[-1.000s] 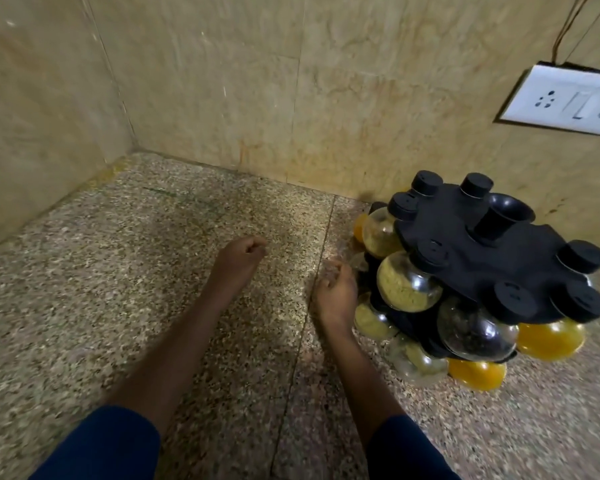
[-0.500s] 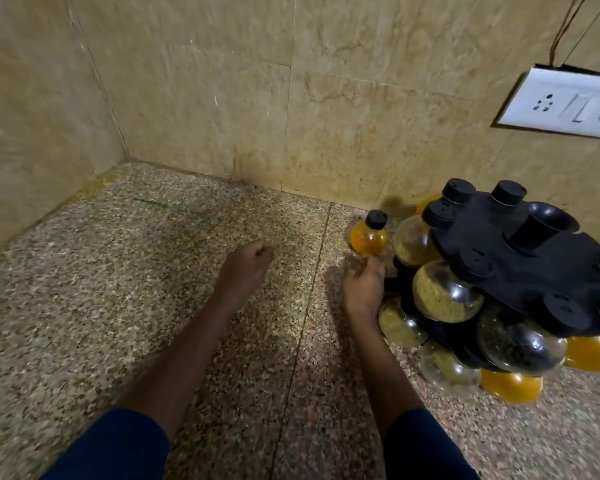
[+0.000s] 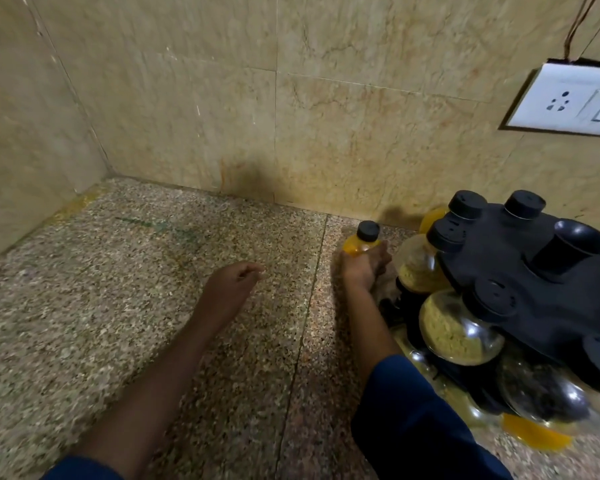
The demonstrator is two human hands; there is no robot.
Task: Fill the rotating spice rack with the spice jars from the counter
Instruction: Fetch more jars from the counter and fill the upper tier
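Note:
A black rotating spice rack (image 3: 541,292) stands at the right on the speckled counter (image 3: 118,306), with several round black-capped jars hanging in two tiers. One jar of pale yellow grains (image 3: 454,330) faces me. Just left of the rack an orange jar with a black cap (image 3: 359,241) stands upright on the counter near the wall. My right hand (image 3: 364,266) is wrapped around its lower body. My left hand (image 3: 231,284) hovers over the counter, fingers loosely curled, holding nothing.
Beige marble walls meet in a corner (image 3: 108,171) at the far left. A white socket plate (image 3: 568,102) is fixed on the back wall above the rack, with a wire running up from it.
My right hand moved from the rack's lower jars forward to the orange jar and closed on it. The view shifted left and closer. My left hand barely moved.

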